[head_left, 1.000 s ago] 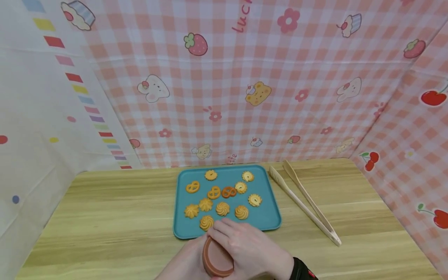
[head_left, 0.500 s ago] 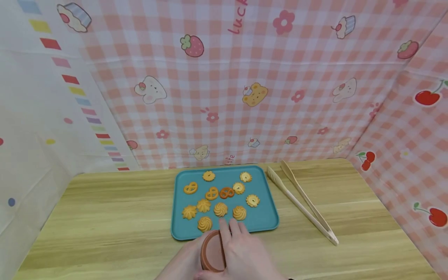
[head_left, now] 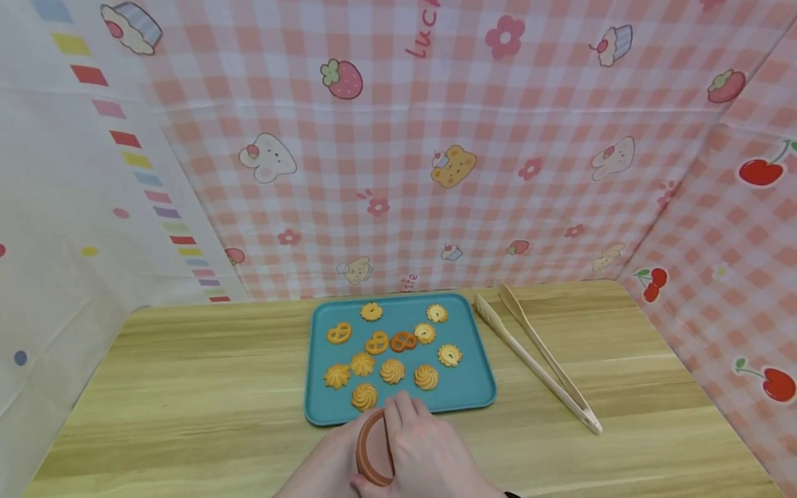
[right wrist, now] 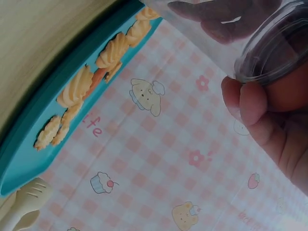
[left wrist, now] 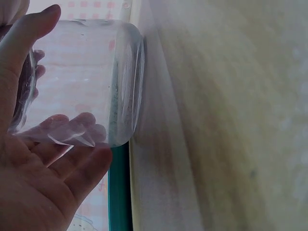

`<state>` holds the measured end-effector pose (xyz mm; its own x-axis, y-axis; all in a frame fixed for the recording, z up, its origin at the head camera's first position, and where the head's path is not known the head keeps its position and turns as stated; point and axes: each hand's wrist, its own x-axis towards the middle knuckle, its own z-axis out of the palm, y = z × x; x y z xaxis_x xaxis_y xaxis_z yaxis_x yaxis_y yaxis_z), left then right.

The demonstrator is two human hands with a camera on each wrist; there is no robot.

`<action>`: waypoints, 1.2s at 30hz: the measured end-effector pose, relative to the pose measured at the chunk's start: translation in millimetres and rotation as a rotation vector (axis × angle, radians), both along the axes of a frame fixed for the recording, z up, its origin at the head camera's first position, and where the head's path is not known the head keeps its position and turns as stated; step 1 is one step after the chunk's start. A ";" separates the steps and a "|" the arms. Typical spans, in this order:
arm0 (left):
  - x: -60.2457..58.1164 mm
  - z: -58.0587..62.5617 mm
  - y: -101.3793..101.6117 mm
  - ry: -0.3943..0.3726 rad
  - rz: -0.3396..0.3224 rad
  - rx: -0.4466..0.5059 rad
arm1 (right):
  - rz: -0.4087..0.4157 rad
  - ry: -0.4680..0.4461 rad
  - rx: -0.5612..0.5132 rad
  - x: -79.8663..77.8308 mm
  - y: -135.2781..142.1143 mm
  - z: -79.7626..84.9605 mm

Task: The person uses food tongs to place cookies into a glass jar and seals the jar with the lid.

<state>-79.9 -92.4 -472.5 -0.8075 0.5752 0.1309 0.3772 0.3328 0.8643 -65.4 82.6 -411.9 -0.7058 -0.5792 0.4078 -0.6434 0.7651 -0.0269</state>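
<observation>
A clear jar (left wrist: 79, 72) with a brown lid (head_left: 376, 453) is held at the bottom of the head view, just in front of the teal tray (head_left: 320, 415). My left hand (head_left: 333, 453) grips the jar's body, its thumb and fingers on opposite sides in the left wrist view. Around the lid's right side curls my right hand (head_left: 426, 449), thumb at the near edge. The right wrist view shows its fingertips pinching the lid's rim, where it meets the jar's neck. The jar is see-through, with no contents showing.
Several cookies and pretzels, including a swirl cookie (head_left: 392, 372) and a dark pretzel (head_left: 403, 342), lie spread on the tray. Wooden tongs (head_left: 538, 370) rest to its right. A checked cloth (head_left: 398, 138) hangs behind the wooden table (head_left: 205, 387).
My right hand has shifted round the lid: its fingers went straighter half a second ago and now wrap the side again. The left hand keeps its hold. The head view has shifted slightly.
</observation>
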 end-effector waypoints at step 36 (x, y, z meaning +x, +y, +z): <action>3.7 5.2 2.3 0.016 -0.062 0.035 | 0.224 -0.120 0.123 -11.8 20.1 10.8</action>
